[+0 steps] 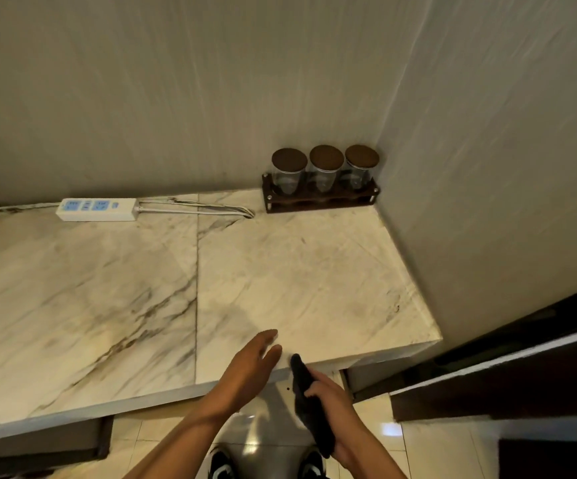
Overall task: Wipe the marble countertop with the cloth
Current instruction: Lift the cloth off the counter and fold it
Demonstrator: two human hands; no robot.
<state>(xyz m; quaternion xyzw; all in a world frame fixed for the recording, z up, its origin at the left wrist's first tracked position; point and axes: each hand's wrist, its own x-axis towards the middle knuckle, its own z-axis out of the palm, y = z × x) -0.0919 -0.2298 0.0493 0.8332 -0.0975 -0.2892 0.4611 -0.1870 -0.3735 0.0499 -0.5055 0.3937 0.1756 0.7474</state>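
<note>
The marble countertop (297,271) is white with dark veins and a seam down its middle. It fills the centre of the head view. My right hand (332,395) is shut on a dark cloth (311,406), just below the counter's front edge. The cloth sticks up past my fingers and hangs down below my palm. My left hand (249,368) is open and flat, fingers apart, over the front edge of the counter, close to the left of the cloth. It holds nothing.
A white power strip (97,209) with its cable (204,207) lies along the back wall. A dark rack with three lidded glass jars (323,179) stands in the back right corner. A dark door or cabinet (522,375) is at the right. Tiled floor and my shoes (224,468) are below.
</note>
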